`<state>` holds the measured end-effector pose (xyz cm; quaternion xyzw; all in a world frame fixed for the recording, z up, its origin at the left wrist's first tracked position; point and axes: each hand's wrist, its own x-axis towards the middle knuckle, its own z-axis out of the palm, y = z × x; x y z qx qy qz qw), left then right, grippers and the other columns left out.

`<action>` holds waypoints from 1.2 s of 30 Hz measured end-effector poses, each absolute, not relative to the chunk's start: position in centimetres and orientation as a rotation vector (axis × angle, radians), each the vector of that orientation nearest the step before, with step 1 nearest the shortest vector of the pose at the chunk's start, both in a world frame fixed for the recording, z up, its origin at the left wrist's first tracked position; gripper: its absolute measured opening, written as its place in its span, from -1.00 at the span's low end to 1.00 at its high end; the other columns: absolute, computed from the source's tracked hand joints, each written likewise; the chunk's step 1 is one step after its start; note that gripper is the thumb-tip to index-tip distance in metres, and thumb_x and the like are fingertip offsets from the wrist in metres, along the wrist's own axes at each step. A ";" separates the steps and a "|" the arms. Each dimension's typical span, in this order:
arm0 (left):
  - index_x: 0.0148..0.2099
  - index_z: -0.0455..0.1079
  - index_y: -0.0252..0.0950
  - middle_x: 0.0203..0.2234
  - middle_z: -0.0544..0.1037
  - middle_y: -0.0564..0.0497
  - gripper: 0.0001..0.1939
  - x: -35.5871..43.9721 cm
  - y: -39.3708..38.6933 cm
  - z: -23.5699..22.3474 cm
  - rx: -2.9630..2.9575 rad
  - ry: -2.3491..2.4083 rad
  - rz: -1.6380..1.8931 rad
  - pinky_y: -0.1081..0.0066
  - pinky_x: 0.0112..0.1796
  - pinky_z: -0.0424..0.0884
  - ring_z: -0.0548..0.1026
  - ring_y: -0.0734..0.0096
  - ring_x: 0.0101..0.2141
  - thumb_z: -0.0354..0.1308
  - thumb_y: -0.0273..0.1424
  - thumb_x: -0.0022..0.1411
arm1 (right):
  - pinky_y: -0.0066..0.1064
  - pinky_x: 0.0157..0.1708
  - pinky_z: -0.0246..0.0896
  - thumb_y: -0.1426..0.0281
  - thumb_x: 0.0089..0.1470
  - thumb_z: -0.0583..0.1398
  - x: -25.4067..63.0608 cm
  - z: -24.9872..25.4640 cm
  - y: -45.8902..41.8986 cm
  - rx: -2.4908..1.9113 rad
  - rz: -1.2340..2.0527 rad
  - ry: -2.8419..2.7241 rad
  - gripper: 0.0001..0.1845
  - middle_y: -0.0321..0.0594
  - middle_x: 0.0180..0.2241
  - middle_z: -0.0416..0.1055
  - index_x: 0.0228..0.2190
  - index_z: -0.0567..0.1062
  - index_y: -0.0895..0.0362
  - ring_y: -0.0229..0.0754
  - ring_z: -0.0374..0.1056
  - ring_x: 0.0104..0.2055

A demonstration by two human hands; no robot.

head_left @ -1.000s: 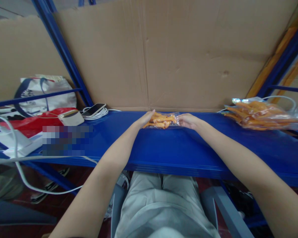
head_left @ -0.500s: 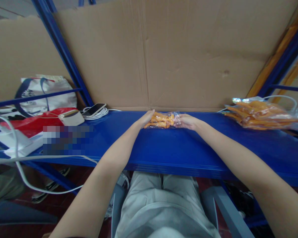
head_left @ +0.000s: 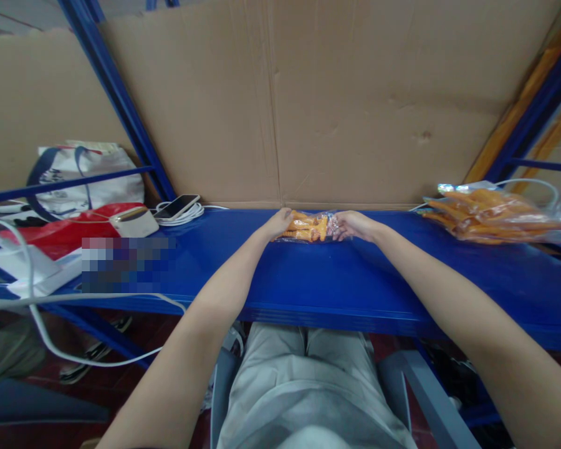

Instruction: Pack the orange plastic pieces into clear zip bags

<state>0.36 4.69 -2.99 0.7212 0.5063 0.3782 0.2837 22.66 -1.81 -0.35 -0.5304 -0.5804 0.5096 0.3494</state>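
A small clear plastic bag of orange pieces (head_left: 307, 227) lies on the blue shelf (head_left: 308, 280) close to the cardboard back wall. My left hand (head_left: 277, 223) grips its left end with fingers curled round it. My right hand (head_left: 350, 226) pinches the crumpled right end of the same bag. Both forearms reach forward over the shelf edge.
A larger clear bag of orange pieces (head_left: 486, 215) sits at the right with white cables. At the left lie a phone (head_left: 176, 206) on a coiled white cable, a white box (head_left: 134, 221), a red bag (head_left: 56, 234) and a tote bag (head_left: 81, 178). Blue rack posts flank the cardboard (head_left: 308, 100).
My hands have drawn closer together and the small bag between them is bunched shorter. Nothing else has moved.
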 end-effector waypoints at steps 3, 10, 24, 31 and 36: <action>0.09 0.37 -0.41 0.05 0.50 -0.20 -0.64 0.6 4.6 -2.9 2.001 1.404 1.025 0.37 0.09 0.29 0.45 0.27 0.05 -0.05 -0.52 0.28 | -0.49 -0.49 0.24 0.48 0.08 0.06 23.3 0.3 -2.0 -1.298 1.436 -1.511 -0.82 -0.15 -0.50 0.49 -0.52 0.39 0.15 -0.23 0.40 -0.47; 0.20 0.33 -0.36 0.17 0.42 -0.15 -0.47 -0.5 4.5 -2.6 2.141 1.508 0.936 0.36 0.15 0.23 0.37 0.21 0.16 0.02 -0.50 0.16 | -0.53 -0.38 0.22 0.52 -0.15 0.26 23.2 0.2 -2.1 -1.301 1.189 -1.688 -0.95 -0.24 -0.47 0.48 -0.55 0.48 0.16 -0.29 0.36 -0.37; -0.30 0.55 -0.36 -0.63 0.54 -0.06 -0.50 -1.0 3.7 -1.0 2.182 1.748 0.952 0.41 -0.28 0.39 0.58 0.23 -0.41 -0.13 -0.17 0.37 | -0.40 -0.18 0.24 0.50 -0.10 0.24 24.7 -1.0 0.3 -1.537 0.422 -1.522 -0.94 -0.23 -0.40 0.45 -0.51 0.43 0.15 -0.21 0.35 -0.27; -0.36 0.53 -0.30 -0.59 0.57 -0.02 -0.73 -1.1 4.2 -1.8 2.209 1.679 0.959 0.49 -0.25 0.37 0.56 0.32 -0.38 0.03 -0.40 0.27 | -0.41 -0.17 0.26 0.36 -0.02 0.31 25.0 -1.2 0.6 -1.687 0.411 -1.419 -0.78 -0.06 -0.21 0.48 -0.33 0.42 0.17 -0.12 0.38 -0.13; -0.21 0.53 -0.36 -0.30 0.63 -0.10 -0.83 -0.2 4.9 -2.7 2.016 1.510 0.976 0.44 -0.12 0.38 0.56 0.29 -0.21 0.14 -0.47 0.17 | -0.48 -0.47 0.21 0.26 0.13 0.26 24.0 -0.8 -0.7 -1.737 0.788 -1.406 -0.74 -0.04 -0.35 0.53 -0.26 0.41 0.21 -0.23 0.41 -0.41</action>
